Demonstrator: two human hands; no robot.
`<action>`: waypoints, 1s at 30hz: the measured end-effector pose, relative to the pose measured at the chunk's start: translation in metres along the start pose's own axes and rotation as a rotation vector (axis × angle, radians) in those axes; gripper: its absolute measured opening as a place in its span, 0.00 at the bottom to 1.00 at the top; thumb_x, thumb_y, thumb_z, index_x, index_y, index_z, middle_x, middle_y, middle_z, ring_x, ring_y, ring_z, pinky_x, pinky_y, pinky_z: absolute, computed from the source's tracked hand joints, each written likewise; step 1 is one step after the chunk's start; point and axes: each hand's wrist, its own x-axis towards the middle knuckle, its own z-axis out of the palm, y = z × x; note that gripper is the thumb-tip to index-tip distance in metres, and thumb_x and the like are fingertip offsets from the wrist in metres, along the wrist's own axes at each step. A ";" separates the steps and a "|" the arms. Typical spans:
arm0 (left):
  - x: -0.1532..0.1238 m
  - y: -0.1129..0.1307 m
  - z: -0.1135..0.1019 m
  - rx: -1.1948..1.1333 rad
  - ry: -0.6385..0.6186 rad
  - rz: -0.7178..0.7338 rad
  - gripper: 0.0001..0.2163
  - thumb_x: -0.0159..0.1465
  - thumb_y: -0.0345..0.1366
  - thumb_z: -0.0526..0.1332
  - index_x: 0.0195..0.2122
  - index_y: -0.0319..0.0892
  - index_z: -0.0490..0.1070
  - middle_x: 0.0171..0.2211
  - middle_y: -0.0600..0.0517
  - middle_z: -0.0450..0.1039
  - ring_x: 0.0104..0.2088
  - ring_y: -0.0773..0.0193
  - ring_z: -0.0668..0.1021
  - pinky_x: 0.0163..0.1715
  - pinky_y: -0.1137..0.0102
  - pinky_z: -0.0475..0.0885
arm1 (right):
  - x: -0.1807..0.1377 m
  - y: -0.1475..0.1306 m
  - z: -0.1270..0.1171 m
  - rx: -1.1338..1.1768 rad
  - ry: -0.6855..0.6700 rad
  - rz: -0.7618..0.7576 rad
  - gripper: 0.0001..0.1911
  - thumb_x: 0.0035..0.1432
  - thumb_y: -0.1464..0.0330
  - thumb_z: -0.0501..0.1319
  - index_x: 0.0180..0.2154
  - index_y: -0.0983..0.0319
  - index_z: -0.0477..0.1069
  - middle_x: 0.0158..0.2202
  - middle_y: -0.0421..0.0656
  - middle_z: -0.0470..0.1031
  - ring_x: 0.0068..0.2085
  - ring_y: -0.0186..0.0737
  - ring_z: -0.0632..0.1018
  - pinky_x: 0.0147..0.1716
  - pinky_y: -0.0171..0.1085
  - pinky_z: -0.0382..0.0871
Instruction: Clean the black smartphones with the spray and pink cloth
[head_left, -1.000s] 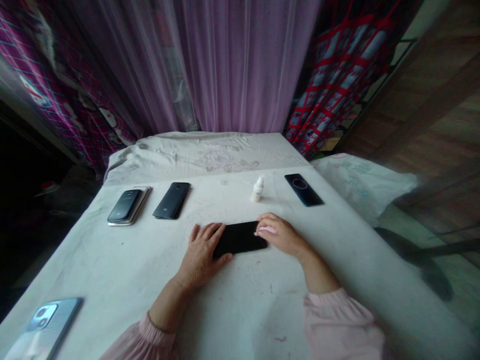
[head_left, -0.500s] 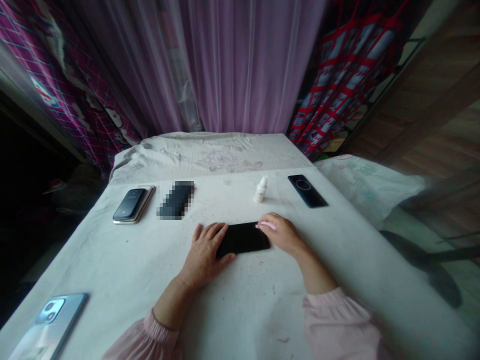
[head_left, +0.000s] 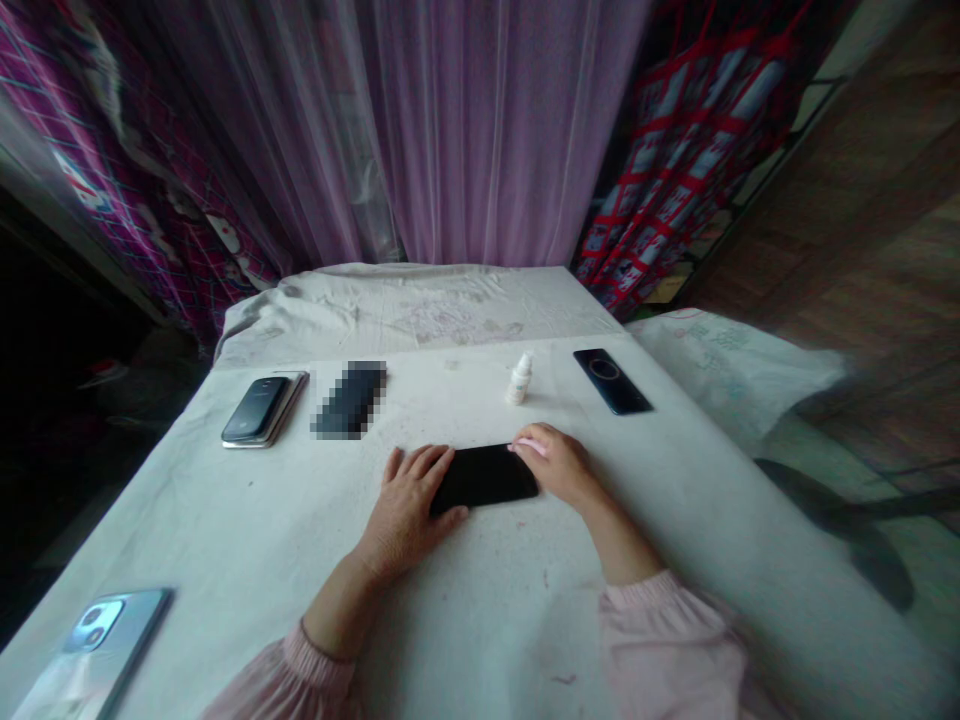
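Observation:
A black phone [head_left: 487, 477] lies face up on the white-covered table [head_left: 480, 620], crosswise in front of me. My left hand [head_left: 405, 500] rests on its left end, fingers over the glass and thumb against the near edge, gripping it. My right hand [head_left: 562, 470] is curled at the phone's far right corner. Its fingertips pinch a small pale pink piece [head_left: 531, 446] against the phone's edge. What the piece is I cannot make out. Pink sleeves cover both forearms.
A small white dropper bottle [head_left: 518, 379] stands just beyond the phone. A dark phone [head_left: 611, 381] lies at the far right, stacked phones [head_left: 259, 423] and a blurred-out phone [head_left: 349, 400] at the far left, a blue phone [head_left: 97, 640] at the near left corner. Purple curtain behind.
Both hands stay on the black phone. My right fingertips with the pink piece have crept slightly toward the phone's far edge. The view shifted a little.

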 end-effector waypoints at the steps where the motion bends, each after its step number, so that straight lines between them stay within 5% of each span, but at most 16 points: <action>1: 0.000 0.000 0.000 -0.001 0.003 0.001 0.30 0.62 0.46 0.61 0.63 0.44 0.57 0.59 0.42 0.65 0.59 0.47 0.66 0.61 0.44 0.48 | 0.000 -0.001 0.002 -0.028 0.022 0.033 0.07 0.57 0.67 0.57 0.31 0.57 0.73 0.33 0.40 0.77 0.35 0.39 0.76 0.35 0.35 0.65; 6: 0.000 0.001 0.000 0.000 0.001 -0.001 0.29 0.62 0.47 0.61 0.63 0.44 0.57 0.59 0.42 0.65 0.59 0.47 0.66 0.61 0.43 0.48 | 0.001 -0.001 0.002 -0.027 0.037 0.054 0.06 0.57 0.67 0.57 0.32 0.57 0.73 0.33 0.40 0.78 0.35 0.39 0.76 0.35 0.35 0.64; 15: 0.000 0.000 0.001 0.001 0.010 0.007 0.29 0.62 0.46 0.61 0.63 0.44 0.57 0.59 0.41 0.65 0.59 0.47 0.66 0.61 0.43 0.48 | -0.008 0.015 -0.020 0.279 -0.301 -0.114 0.06 0.52 0.71 0.60 0.27 0.60 0.75 0.46 0.45 0.71 0.51 0.42 0.73 0.51 0.39 0.64; 26: 0.000 0.000 0.000 0.000 0.005 0.009 0.29 0.62 0.46 0.61 0.63 0.44 0.57 0.59 0.42 0.65 0.59 0.48 0.66 0.61 0.43 0.48 | 0.000 0.002 0.001 -0.001 0.027 0.021 0.06 0.56 0.67 0.57 0.30 0.57 0.73 0.32 0.39 0.77 0.34 0.38 0.75 0.33 0.34 0.64; 30: 0.000 0.000 0.000 -0.004 0.002 0.006 0.29 0.62 0.46 0.61 0.63 0.44 0.57 0.59 0.42 0.65 0.59 0.48 0.66 0.60 0.43 0.48 | 0.000 0.003 0.000 0.018 0.022 0.025 0.07 0.56 0.67 0.57 0.31 0.57 0.73 0.32 0.40 0.77 0.34 0.39 0.75 0.35 0.35 0.65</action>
